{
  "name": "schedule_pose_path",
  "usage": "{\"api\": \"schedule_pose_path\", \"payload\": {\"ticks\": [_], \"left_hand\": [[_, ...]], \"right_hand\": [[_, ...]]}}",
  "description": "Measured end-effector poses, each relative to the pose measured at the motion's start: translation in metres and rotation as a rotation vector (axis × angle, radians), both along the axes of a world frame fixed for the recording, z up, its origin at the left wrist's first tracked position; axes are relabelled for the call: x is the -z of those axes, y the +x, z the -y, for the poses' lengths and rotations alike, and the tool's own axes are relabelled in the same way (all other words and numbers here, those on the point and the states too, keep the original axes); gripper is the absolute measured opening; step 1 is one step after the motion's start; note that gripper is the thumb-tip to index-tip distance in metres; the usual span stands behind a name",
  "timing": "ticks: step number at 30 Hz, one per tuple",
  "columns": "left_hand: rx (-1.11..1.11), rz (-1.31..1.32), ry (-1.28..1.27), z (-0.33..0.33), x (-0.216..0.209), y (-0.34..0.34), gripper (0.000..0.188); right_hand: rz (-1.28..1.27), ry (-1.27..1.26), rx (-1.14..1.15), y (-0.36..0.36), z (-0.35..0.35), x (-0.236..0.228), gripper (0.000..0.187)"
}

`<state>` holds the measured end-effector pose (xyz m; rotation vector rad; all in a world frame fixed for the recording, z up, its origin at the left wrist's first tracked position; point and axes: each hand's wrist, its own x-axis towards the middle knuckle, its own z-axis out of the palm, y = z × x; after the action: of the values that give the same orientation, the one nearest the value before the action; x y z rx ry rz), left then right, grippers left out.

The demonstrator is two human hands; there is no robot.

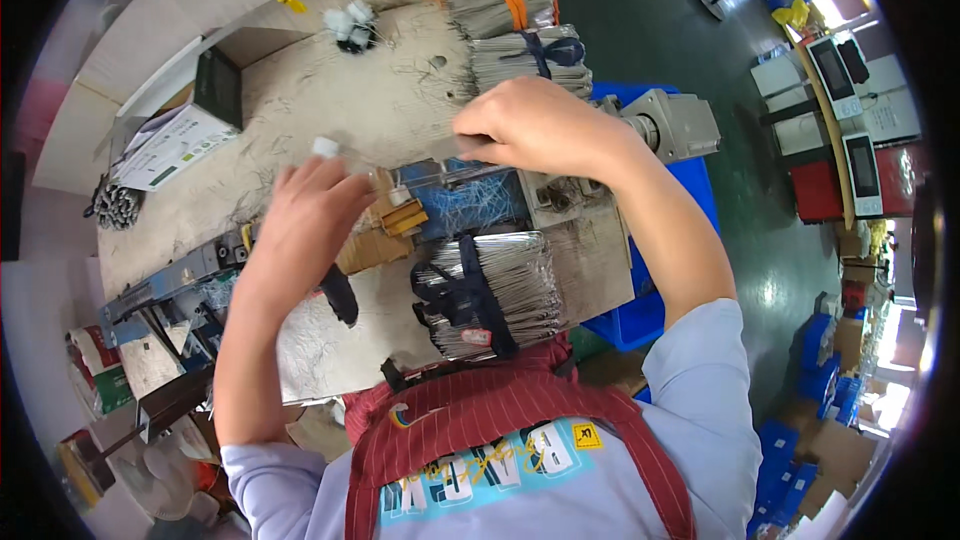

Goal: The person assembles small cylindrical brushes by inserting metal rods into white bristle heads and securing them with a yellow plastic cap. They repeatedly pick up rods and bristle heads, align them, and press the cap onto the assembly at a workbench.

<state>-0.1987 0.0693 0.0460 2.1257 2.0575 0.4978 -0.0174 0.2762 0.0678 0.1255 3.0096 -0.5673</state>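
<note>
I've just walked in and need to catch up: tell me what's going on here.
A person in a dark red pinstriped apron is working barehanded at a pale worktable. The left hand is close to a small white block; the right hand is curled, farther right. What either grips is too blurred to tell. Nearer the person lies a bundle of thin silvery metal pieces tied with dark cloth.

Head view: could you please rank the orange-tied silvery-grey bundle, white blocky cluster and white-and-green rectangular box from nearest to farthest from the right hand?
1. Orange-tied bundle: beyond the right hand.
2. White cluster: left, toward the back.
3. Rectangular box: far left.
</note>
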Motion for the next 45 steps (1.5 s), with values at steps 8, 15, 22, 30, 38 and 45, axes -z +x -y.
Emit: {"api": "schedule_pose_path", "payload": {"ticks": [8, 15, 22, 30, 38, 45], "left_hand": [[-0.121, 0.0, 0.087, 0.038, -0.007, 0.016, 0.013], [-0.852, 0.586, 0.548, 0.115, 0.073, 0.016, 0.005], [-0.812, 1.005, 0.115, 0.094, 0.089, 0.055, 0.028], [-0.682, 1.334, 0.126, 0.09, 0.102, 0.058, 0.029], [-0.686, 0.301, 0.028, 0.118, 0.086, 0.017, 0.044], [-0.544, 1.293, -0.521, 0.131, -0.036, -0.037, 0.049]], "right_hand": [[-0.55, 0.215, -0.299, -0.033, 0.07, 0.047, 0.01], [-0.127, -0.242, -0.188, -0.071, 0.065, 0.037, 0.013], [-0.156, -0.224, -0.185, -0.085, 0.079, 0.041, 0.018], [-0.072, -0.173, -0.184, -0.082, 0.081, 0.046, 0.007], [-0.001, -0.275, -0.142, -0.09, 0.084, 0.043, 0.014], [0.077, -0.303, -0.119, -0.094, 0.075, 0.042, 0.016]]}}
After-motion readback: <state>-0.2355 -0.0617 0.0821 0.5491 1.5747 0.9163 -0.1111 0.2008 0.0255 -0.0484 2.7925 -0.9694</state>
